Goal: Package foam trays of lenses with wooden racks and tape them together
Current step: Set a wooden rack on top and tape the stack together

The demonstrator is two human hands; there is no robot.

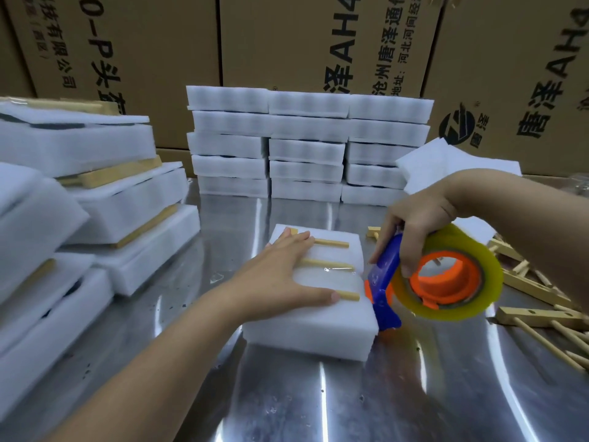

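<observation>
- My left hand (283, 269) lies flat with the fingers straight and spread, pressing down on the top of the foam tray bundle (306, 330) in the middle of the surface (287, 403).
- Under that hand is the wooden rack (331, 243). Three of its sticks run out from beneath my fingers toward the bundle's right edge and stop just short of it.
- My right hand (414, 224) is curled round the tape dispenser (385, 282), thumb on the orange hub. The blue body stands against the bundle's right edge, touching it near the top corner.
- The tape roll (478, 301) hangs out to the right of the bundle, above the surface.
- A glossy band of clear tape shows across the foam top between the middle and near sticks.
- Bare metal lies open in front of the bundle and on its left side, up to the taped packages (95, 199) piled along the left edge.
- Behind the bundle a strip of bare surface separates it from the stacked foam trays (306, 148), which form a wall three columns wide.
- To the right, loose wooden racks (535, 314) lie in a heap near the tape roll, so that side is tight.
- Cardboard boxes (165, 43) close off the back.
</observation>
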